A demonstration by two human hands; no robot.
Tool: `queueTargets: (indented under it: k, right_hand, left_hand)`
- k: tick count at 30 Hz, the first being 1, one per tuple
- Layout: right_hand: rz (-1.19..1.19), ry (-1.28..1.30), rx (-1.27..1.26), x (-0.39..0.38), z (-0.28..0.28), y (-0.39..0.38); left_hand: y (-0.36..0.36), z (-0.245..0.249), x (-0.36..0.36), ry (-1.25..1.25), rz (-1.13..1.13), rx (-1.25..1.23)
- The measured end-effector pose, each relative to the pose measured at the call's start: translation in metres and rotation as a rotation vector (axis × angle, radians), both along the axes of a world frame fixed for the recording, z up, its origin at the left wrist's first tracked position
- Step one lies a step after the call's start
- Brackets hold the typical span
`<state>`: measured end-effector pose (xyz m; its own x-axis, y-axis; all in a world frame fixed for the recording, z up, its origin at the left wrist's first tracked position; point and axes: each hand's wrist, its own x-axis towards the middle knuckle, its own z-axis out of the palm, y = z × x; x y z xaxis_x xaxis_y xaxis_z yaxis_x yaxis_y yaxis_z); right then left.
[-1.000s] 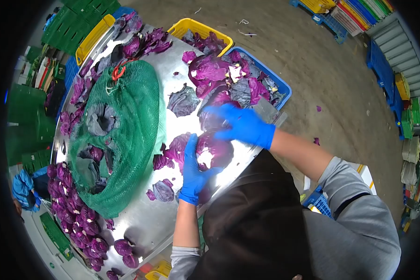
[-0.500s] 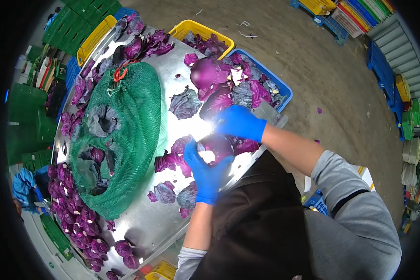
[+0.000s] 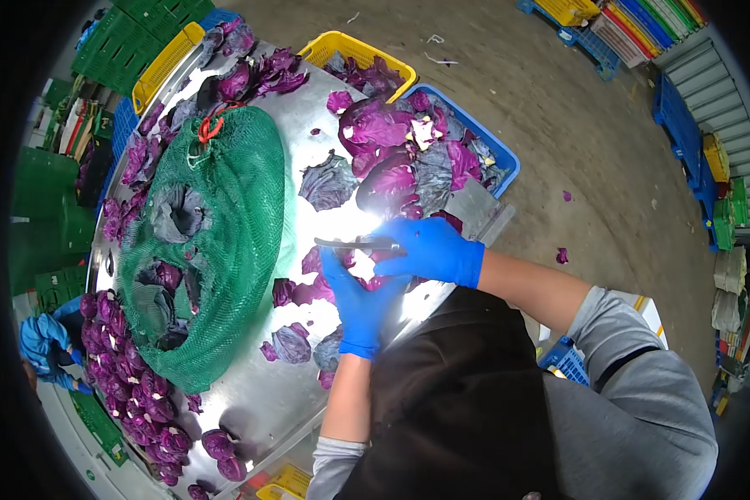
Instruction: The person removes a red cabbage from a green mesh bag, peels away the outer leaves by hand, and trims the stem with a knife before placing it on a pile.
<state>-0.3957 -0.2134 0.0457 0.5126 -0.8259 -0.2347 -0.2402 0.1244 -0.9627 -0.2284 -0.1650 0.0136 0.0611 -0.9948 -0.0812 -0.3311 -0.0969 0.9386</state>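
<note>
In my right hand [image 3: 437, 252] is a knife [image 3: 339, 244], its dark blade pointing left across the space above my left hand [image 3: 360, 312]. The left fingers are curled around a red cabbage [image 3: 363, 265]; only a pale and purple part shows between my blue gloves. Loose cabbage leaves [image 3: 329, 183] lie on the metal table [image 3: 262, 408] around both hands. To the left rests a green net bag [image 3: 254, 200] tied with red cord, with leaves showing inside. Beyond it sit many small trimmed cabbage heads [image 3: 117, 358] along the table's edge.
A blue crate [image 3: 514, 162] and a yellow crate [image 3: 321, 43], both filled with leaves, stand at the table's far edge. Another person in blue [image 3: 46, 342] is beyond the table at left. Stacked green crates [image 3: 117, 50] rise at upper left.
My right hand has come down and closer to my left, and the knife blade now shows above the cabbage. The person in blue at the left has moved more into view.
</note>
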Motion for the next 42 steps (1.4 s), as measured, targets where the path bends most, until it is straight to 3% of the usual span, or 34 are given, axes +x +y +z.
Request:
queueTargets:
  k: [2, 5, 9, 11, 12, 14, 16, 18, 20, 21, 23, 27, 29, 30, 31, 33, 34, 36, 39, 41, 42]
  right_hand:
    - [0.146, 0.496, -0.159, -0.002, 0.023, -0.005]
    - [0.054, 0.297, -0.129, -0.003, 0.007, 0.003]
    - [0.033, 0.218, -0.171, 0.003, -0.006, 0.006]
    - [0.251, 0.69, -0.751, 0.005, -0.005, -0.002]
    - [0.254, 0.688, -0.752, 0.005, -0.009, -0.006]
    - [0.284, 0.639, -1.112, 0.006, -0.021, -0.012]
    - [0.299, 0.587, -0.98, 0.01, -0.009, -0.021]
    - [0.31, 0.536, -0.848, 0.004, -0.005, -0.038]
    - [0.275, 0.599, 0.061, -0.004, -0.013, -0.066]
    - [0.272, 0.601, 0.058, -0.003, -0.027, -0.062]
    - [-0.029, 0.561, -0.597, -0.002, -0.065, -0.048]
    - [-0.103, 0.532, -0.519, -0.021, -0.087, -0.064]
    - [-0.265, 0.424, -0.227, -0.039, -0.075, -0.068]
    - [-0.024, 0.384, -0.183, -0.034, -0.033, -0.058]
    - [-0.029, 0.389, -0.178, -0.027, -0.037, -0.044]
    - [0.21, 0.322, -0.626, -0.011, -0.047, -0.022]
    - [0.211, 0.318, -0.628, -0.006, -0.034, -0.015]
    - [0.142, 0.325, -0.244, -0.003, -0.006, -0.004]
    - [0.248, 0.324, -0.377, -0.008, 0.007, 0.009]
    - [0.201, 0.382, -0.414, -0.007, -0.001, 0.016]
    - [0.136, 0.354, -0.558, -0.008, -0.026, 0.015]
  left_hand:
    - [-0.001, -0.002, -0.001, -0.017, 0.028, 0.013]
    - [-0.004, -0.013, 0.002, -0.059, 0.022, 0.029]
    - [-0.003, -0.021, 0.0, -0.197, -0.061, -0.032]
    - [-0.002, -0.035, 0.0, -0.158, -0.043, 0.032]
    - [-0.004, -0.032, -0.002, -0.116, -0.024, 0.094]
    - [-0.006, -0.021, -0.003, 0.028, -0.011, 0.162]
    - [-0.004, -0.013, -0.004, 0.175, -0.002, 0.226]
    - [0.007, -0.012, -0.004, -0.203, -0.004, 0.022]
    - [0.026, -0.014, -0.009, -0.325, -0.051, -0.021]
    - [0.034, -0.012, -0.013, -0.451, -0.052, -0.094]
    - [0.037, -0.018, -0.007, -0.379, -0.051, -0.106]
    - [0.047, -0.013, 0.003, -0.144, 0.007, -0.064]
    - [0.051, -0.008, 0.009, -0.108, -0.007, -0.044]
    - [0.052, -0.01, 0.011, -0.078, -0.049, -0.034]
    - [0.053, -0.012, 0.009, -0.074, -0.055, -0.03]
    - [0.047, -0.012, 0.007, -0.137, -0.117, -0.094]
    - [0.046, -0.013, 0.007, -0.249, -0.14, -0.094]
    - [0.045, -0.01, 0.007, -0.252, -0.149, -0.105]
    - [0.045, -0.009, 0.002, -0.216, -0.144, -0.099]
    - [0.041, -0.028, 0.003, 0.142, -0.085, 0.125]
    - [0.041, -0.023, 0.004, 0.142, -0.085, 0.125]
